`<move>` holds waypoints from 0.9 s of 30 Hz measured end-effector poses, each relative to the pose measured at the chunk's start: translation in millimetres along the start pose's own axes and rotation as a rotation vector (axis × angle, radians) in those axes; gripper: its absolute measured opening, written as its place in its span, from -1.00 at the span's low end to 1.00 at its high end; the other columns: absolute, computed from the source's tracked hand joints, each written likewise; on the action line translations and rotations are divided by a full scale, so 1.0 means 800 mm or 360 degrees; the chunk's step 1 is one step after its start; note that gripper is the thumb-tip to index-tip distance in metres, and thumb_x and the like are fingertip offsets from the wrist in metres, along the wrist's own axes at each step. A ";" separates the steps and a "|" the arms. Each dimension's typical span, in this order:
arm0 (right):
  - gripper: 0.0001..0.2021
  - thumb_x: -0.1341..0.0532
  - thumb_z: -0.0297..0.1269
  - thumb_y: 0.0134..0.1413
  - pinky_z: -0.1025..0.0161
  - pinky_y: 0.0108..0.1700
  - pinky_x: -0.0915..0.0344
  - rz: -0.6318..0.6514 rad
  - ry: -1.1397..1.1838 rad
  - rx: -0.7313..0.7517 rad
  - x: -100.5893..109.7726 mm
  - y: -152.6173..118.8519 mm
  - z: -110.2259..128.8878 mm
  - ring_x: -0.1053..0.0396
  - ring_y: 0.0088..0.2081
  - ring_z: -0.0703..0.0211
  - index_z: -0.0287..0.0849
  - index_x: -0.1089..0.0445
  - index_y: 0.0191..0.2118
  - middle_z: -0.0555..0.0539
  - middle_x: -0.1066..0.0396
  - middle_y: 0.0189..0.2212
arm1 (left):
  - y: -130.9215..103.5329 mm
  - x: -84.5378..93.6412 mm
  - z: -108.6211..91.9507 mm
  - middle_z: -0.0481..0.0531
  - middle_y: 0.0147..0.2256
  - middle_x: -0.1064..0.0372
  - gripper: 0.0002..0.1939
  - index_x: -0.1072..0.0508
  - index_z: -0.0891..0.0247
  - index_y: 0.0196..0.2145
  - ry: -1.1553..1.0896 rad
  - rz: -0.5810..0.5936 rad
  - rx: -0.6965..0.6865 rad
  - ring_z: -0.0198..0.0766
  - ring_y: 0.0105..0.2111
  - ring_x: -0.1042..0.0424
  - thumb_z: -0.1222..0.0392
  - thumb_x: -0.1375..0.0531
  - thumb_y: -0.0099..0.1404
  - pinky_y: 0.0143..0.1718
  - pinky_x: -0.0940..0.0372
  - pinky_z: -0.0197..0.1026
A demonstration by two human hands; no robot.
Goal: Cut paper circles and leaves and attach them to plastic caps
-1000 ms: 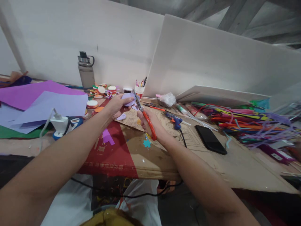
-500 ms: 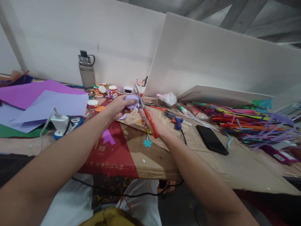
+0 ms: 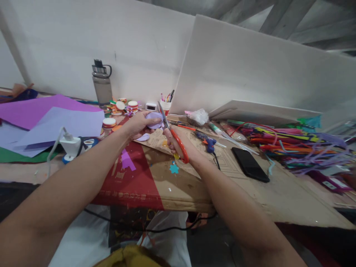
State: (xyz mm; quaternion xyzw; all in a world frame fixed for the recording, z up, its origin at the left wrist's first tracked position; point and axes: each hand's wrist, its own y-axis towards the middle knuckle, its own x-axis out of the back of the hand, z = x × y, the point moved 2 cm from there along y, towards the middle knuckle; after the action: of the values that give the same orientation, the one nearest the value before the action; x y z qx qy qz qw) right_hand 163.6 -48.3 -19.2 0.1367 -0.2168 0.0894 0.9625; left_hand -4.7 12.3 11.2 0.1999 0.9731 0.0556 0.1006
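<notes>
A round piece of lilac paper [image 3: 154, 123] is pinched between the thumb and fingers of my left hand [image 3: 139, 125]. My right hand [image 3: 180, 142] is wrapped around the red handles of a pair of scissors [image 3: 182, 144]. The metal blades point up and away, right at the paper's right edge. Another lilac paper disc [image 3: 144, 137] lies on the cardboard below my left hand. Closer to me are a turquoise star-shaped cutout [image 3: 174, 168] and a purple paper scrap [image 3: 128, 160].
Large purple sheets [image 3: 66, 126] and a white plug adapter [image 3: 71, 144] are on the left. Behind stand a water bottle [image 3: 102, 83] and a pen cup [image 3: 166, 106]. A glue gun [image 3: 210, 144], a black phone [image 3: 249, 164] and colourful pipe cleaners [image 3: 300, 144] lie to the right.
Little differs. The lilac disc in my left hand is turned slightly, and the disc on the cardboard below shows more fully. My right hand keeps its hold on the scissors.
</notes>
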 end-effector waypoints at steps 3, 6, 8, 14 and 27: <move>-0.58 -0.09 0.23 0.19 0.34 -0.45 -0.11 0.0037 0.0046 -0.0011 0.000 -0.003 0.003 -0.12 -0.51 0.32 -0.07 -0.18 -0.28 0.10 -0.17 -0.51 | 0.000 0.004 -0.002 0.02 -0.44 -0.42 -0.70 -0.50 0.39 -0.27 0.0060 0.0033 0.0024 -0.45 -0.56 -0.31 0.32 -0.41 0.00 -0.68 -0.14 -0.44; -0.58 -0.10 0.22 0.19 0.35 -0.46 -0.09 0.0053 0.0088 -0.0024 -0.001 -0.005 0.005 -0.10 -0.52 0.33 -0.07 -0.16 -0.30 0.10 -0.14 -0.50 | -0.001 0.008 -0.004 0.04 -0.40 -0.43 -0.73 -0.50 0.38 -0.25 0.0120 0.0046 0.0059 -0.46 -0.55 -0.32 0.31 -0.38 0.05 -0.64 -0.16 -0.44; -0.58 -0.11 0.22 0.18 0.35 -0.47 -0.08 0.0064 0.0101 -0.0032 -0.001 -0.005 0.007 -0.09 -0.53 0.34 -0.07 -0.14 -0.31 0.10 -0.12 -0.50 | -0.002 0.010 -0.005 0.05 -0.38 -0.44 -0.73 -0.50 0.38 -0.24 0.0151 0.0047 0.0072 -0.45 -0.53 -0.33 0.30 -0.37 0.06 -0.62 -0.17 -0.43; -0.58 -0.12 0.21 0.18 0.36 -0.50 -0.10 0.0071 0.0126 -0.0052 -0.002 -0.009 0.011 -0.10 -0.54 0.34 -0.06 -0.12 -0.31 0.11 -0.11 -0.51 | -0.004 0.009 -0.008 0.05 -0.36 -0.44 -0.70 -0.49 0.37 -0.21 0.0203 0.0050 0.0103 -0.45 -0.52 -0.33 0.30 -0.37 0.06 -0.62 -0.15 -0.43; -0.57 -0.07 0.23 0.19 0.33 -0.48 -0.12 0.0052 -0.0066 -0.0005 0.000 -0.009 0.009 -0.15 -0.53 0.30 -0.08 -0.19 -0.32 0.08 -0.18 -0.53 | 0.003 0.026 -0.001 0.10 -0.38 -0.44 -0.71 -0.52 0.36 -0.24 0.0202 0.0118 0.0098 -0.42 -0.55 -0.35 0.31 -0.40 0.03 -0.63 -0.19 -0.40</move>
State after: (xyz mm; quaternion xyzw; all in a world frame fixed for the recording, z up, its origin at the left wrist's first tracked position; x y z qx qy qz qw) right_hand 162.2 -57.0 -14.8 0.1335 -0.2392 0.1018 0.9563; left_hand -22.2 22.8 8.9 0.2347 0.9707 0.0418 0.0305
